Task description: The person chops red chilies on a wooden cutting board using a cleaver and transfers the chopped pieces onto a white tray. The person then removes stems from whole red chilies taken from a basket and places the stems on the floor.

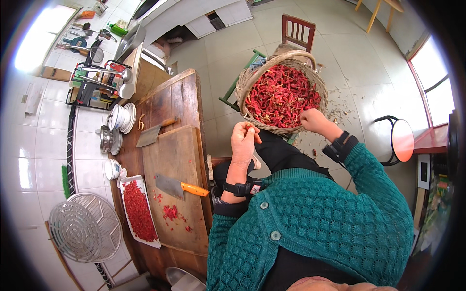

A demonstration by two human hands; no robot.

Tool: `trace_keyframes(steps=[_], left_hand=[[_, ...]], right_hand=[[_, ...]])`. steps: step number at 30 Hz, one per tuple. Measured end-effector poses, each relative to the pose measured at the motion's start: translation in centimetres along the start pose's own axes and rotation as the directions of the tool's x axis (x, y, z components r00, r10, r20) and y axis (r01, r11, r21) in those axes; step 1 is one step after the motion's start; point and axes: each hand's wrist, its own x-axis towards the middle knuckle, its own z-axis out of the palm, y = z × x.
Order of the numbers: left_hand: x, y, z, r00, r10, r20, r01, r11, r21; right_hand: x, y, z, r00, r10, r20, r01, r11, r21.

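A wicker basket [243,87] with an arched handle stands before me, filled with dried red chili peppers [282,96]. My left hand [243,140] is raised at the basket's near left rim. Its thumb and fingers pinch a small reddish piece, seemingly a chili pepper [249,126], mostly hidden by the fingers. Over the near right rim, my right hand [314,123] has its fingers curled down at the chilies. Whether it grips one is hidden.
On the wooden table [178,94] at left lie a cutting board [174,156], an orange-handled cleaver [178,186], a second cleaver [154,132] and a white tray [156,243] of chopped red chili. A wooden chair [298,32] stands behind the basket. Plant scraps [338,112] litter the floor.
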Motion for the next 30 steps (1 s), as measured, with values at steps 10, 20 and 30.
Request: trace_keyframes(steps=[10, 20, 30], left_hand=[[-0.7, 0.8, -0.9, 0.976, -0.219, -0.025, 0.217, 0.974, -0.063], [0.3, 0.2, 0.6, 0.96, -0.281, 0.013, 0.281, 0.96, 0.004], [-0.7, 1.2, 0.0, 0.952, -0.295, 0.077, 0.301, 0.949, -0.089]], right_hand=[[6.9, -0.1, 6.5, 0.921, 0.383, -0.069, -0.389, 0.908, -0.156], [6.0, 0.7, 2.3, 0.918, 0.396, 0.019, -0.283, 0.623, 0.73], [4.8, -5.5, 0.3, 0.952, 0.199, 0.233, -0.264, 0.144, 0.954]])
